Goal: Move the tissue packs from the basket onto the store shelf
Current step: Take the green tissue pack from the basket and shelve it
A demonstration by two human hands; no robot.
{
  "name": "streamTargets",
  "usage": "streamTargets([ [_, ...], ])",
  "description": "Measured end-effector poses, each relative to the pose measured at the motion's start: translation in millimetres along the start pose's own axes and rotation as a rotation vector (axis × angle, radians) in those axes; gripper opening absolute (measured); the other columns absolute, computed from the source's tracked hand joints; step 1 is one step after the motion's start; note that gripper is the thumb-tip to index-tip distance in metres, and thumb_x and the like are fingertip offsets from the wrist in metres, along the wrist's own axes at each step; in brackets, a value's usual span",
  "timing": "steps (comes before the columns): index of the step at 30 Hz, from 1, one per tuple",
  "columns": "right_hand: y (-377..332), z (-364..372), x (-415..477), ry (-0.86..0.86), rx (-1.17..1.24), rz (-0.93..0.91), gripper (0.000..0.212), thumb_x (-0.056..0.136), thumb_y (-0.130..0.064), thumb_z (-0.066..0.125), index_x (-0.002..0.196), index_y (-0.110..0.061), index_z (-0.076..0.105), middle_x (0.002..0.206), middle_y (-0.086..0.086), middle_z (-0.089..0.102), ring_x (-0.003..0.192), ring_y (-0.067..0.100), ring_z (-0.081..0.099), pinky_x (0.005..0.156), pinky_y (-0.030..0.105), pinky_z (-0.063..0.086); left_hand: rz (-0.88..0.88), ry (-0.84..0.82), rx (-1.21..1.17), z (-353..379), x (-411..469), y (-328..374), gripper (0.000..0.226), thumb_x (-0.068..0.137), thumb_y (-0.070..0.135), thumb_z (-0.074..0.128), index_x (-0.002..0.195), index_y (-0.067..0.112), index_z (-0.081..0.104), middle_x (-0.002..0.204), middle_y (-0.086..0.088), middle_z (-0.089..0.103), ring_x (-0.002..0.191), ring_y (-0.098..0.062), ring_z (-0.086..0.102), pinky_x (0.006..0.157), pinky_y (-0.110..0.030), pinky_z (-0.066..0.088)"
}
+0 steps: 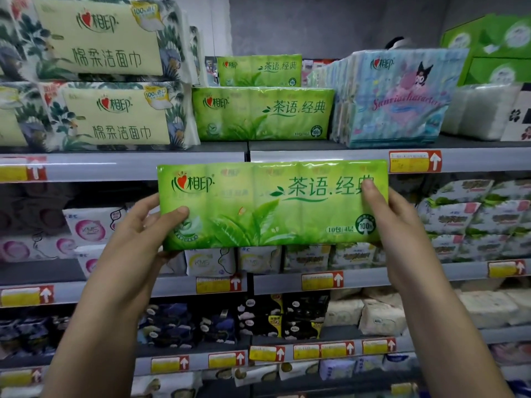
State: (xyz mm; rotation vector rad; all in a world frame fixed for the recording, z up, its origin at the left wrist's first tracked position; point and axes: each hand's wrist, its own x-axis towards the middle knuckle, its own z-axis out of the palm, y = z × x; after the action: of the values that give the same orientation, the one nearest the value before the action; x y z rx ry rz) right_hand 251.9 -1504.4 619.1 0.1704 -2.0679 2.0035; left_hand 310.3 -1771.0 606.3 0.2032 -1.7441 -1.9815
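Observation:
A green tissue pack (273, 205) with leaf print is held upright in front of the shelves, just below the top shelf edge (201, 165). My left hand (149, 225) grips its left end, thumb on the front. My right hand (393, 219) grips its right end, thumb on the printed text. On the top shelf stands a matching green pack (263, 113), with a second green pack (258, 70) behind or on top of it. The basket is out of view.
Cream floral tissue packs (109, 116) are stacked left of the green ones, and a blue cartoon-print pack (396, 99) stands to their right. White packs (477, 110) and green boxes (494, 53) fill the far right. Lower shelves hold many packaged goods and yellow price tags.

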Motion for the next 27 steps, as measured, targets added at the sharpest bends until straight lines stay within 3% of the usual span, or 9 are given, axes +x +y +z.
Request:
streamTargets([
  [4, -4.9, 0.1, -3.2, 0.011, 0.012, -0.035, 0.058, 0.069, -0.067, 0.051, 0.120, -0.039, 0.055, 0.124, -0.021, 0.053, 0.120, 0.005, 0.044, 0.096, 0.033, 0.030, 0.033, -0.013, 0.012, -1.9, -3.5, 5.7, 0.030, 0.088, 0.016, 0.059, 0.118, 0.018, 0.060, 0.090, 0.007, 0.074, 0.089, -0.017, 0.068, 0.093, -0.042, 0.050],
  [7, -5.4, -5.9, -3.9, 0.015, 0.018, -0.052, 0.056, 0.083, -0.059, 0.049, 0.133, -0.035, 0.046, 0.108, -0.030, 0.047, 0.111, -0.002, 0.042, 0.093, 0.031, 0.028, 0.061, -0.032, 0.023, -1.9, -6.4, 11.7, 0.031, 0.087, 0.017, 0.059, 0.118, 0.018, 0.060, 0.089, 0.010, 0.075, 0.090, -0.015, 0.070, 0.087, -0.037, 0.053],
  [10, -8.2, -7.8, -1.7, 0.015, 0.018, -0.069, 0.055, 0.083, -0.060, 0.049, 0.132, -0.036, 0.047, 0.129, -0.023, 0.050, 0.119, 0.000, 0.044, 0.092, 0.032, 0.027, 0.072, -0.036, 0.025, 0.5, -6.6, 18.6, 0.033, 0.087, 0.017, 0.059, 0.120, 0.018, 0.059, 0.090, 0.011, 0.075, 0.086, -0.011, 0.071, 0.083, -0.034, 0.054],
  [14, -14.5, -7.8, 5.1, 0.014, 0.010, -0.095, 0.047, 0.085, -0.059, 0.048, 0.127, -0.038, 0.051, 0.126, -0.025, 0.050, 0.120, -0.001, 0.042, 0.094, 0.030, 0.029, 0.105, -0.044, 0.023, 4.2, -2.5, 25.3, 0.036, 0.086, 0.018, 0.060, 0.122, 0.017, 0.059, 0.094, 0.009, 0.075, 0.091, -0.013, 0.071, 0.085, -0.035, 0.053],
  [17, -21.7, -9.3, 8.5, 0.036, 0.016, -0.081, 0.008, 0.087, -0.054, 0.048, 0.091, -0.049, 0.053, 0.080, -0.047, 0.048, 0.082, -0.024, 0.046, 0.087, 0.022, 0.031, 0.139, -0.058, 0.027, 8.1, 1.5, 30.4, 0.050, 0.075, 0.026, 0.063, 0.124, 0.019, 0.058, 0.093, 0.008, 0.075, 0.092, -0.014, 0.071, 0.082, -0.033, 0.052],
  [19, -27.2, -8.0, 11.5, 0.045, 0.029, -0.094, 0.015, 0.088, -0.052, 0.049, 0.074, -0.048, 0.048, 0.061, -0.049, 0.042, 0.061, -0.031, 0.038, 0.086, 0.024, 0.030, 0.161, -0.064, 0.017, 12.3, 5.5, 35.3, 0.055, 0.070, 0.028, 0.064, 0.123, 0.019, 0.058, 0.093, 0.007, 0.075, 0.089, -0.013, 0.071, 0.081, -0.032, 0.051],
  [21, -31.3, -10.5, 16.7, 0.052, 0.046, -0.110, 0.019, 0.089, -0.050, 0.048, 0.071, -0.044, 0.046, 0.053, -0.049, 0.043, 0.054, -0.031, 0.039, 0.083, 0.024, 0.033, 0.186, -0.070, 0.000, 15.1, 10.6, 39.1, 0.055, 0.069, 0.027, 0.066, 0.122, 0.020, 0.058, 0.094, 0.007, 0.075, 0.088, -0.011, 0.071, 0.083, -0.034, 0.051],
  [25, -29.1, -18.6, 27.4, 0.015, 0.020, -0.178, 0.011, 0.086, -0.053, 0.047, 0.081, -0.045, 0.053, 0.073, -0.043, 0.056, 0.078, -0.025, 0.049, 0.081, 0.011, 0.036, 0.215, -0.102, -0.004, 13.4, 17.0, 42.4, 0.091, 0.043, 0.051, 0.087, 0.124, 0.024, 0.057, 0.106, 0.003, 0.074, 0.097, -0.015, 0.070, 0.085, -0.037, 0.049],
  [27, -25.1, -20.4, 32.1, -0.025, 0.004, -0.214, 0.017, 0.088, -0.050, 0.046, 0.086, -0.041, 0.060, 0.076, -0.039, 0.063, 0.075, -0.024, 0.055, 0.069, 0.006, 0.038, 0.230, -0.097, -0.013, 14.9, 19.8, 44.9, 0.088, 0.039, 0.052, 0.087, 0.118, 0.026, 0.061, 0.105, 0.003, 0.074, 0.098, -0.017, 0.070, 0.084, -0.038, 0.049],
])
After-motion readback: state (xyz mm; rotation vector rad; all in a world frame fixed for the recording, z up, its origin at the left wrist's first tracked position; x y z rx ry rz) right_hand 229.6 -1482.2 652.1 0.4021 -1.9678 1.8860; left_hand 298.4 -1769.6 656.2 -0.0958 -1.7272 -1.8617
